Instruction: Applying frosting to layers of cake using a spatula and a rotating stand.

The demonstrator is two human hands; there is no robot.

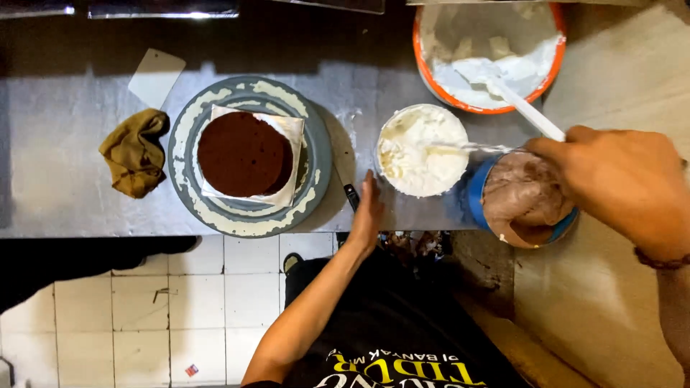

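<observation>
My right hand (pixel 611 179) reaches in from the right, above a blue bowl of brown chocolate cream (pixel 521 197). It grips a thin metal spatula (pixel 467 147) whose blade lies across a white bowl of white cream (pixel 420 151). My left hand (pixel 369 208) rests flat on the grey table's front edge (pixel 86 215), fingers together, beside a black-handled tool (pixel 351 195). It holds nothing. To the left, a round dark chocolate cake layer (pixel 243 154) sits on a square white board (pixel 291 129) on a cream-smeared grey turntable (pixel 316 154).
A large orange-rimmed tub of white cream (pixel 489 54) with a white plastic scraper (pixel 525 108) in it stands at the back right. A crumpled mustard cloth (pixel 135 151) and a white card scraper (pixel 156 75) lie left of the turntable. White floor tiles (pixel 144 309) show below.
</observation>
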